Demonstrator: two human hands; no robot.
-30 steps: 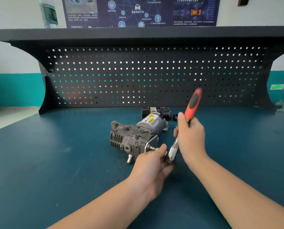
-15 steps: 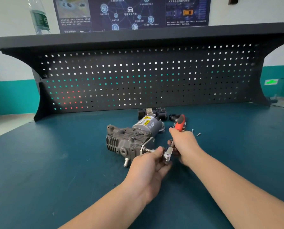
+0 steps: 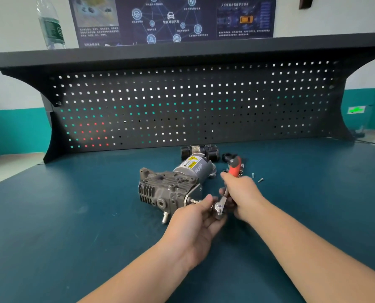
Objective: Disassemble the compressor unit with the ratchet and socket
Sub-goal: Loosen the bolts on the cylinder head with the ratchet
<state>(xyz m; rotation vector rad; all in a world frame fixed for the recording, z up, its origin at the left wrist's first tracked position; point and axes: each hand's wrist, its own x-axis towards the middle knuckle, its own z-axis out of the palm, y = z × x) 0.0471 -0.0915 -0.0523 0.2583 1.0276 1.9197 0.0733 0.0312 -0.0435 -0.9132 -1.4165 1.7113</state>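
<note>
Beside compressor (image 3: 173,189), right hand (image 3: 242,194) gripping ratchet (image 3: 227,189), left hand (image 3: 195,224) steadying its head

Even daylight, curved wide-angle edges

— What colour is the bench (image 3: 73,215)?
— Dark teal, plain. The pegboard (image 3: 193,106) behind is black, dotted with a grid of small square holes showing white, teal and a few red.
— The compressor (image 3: 171,186)?
— Dull grey casting, ribbed at one end; silver motor with a yellow and white label (image 3: 192,162).
— And the ratchet (image 3: 222,204)?
— Bright steel head, orange-red handle with a black patch.
— Anything above?
— A navy poster (image 3: 171,18) with pale blue icons and an orange car; a clear bottle (image 3: 51,25) with a green label.
</note>
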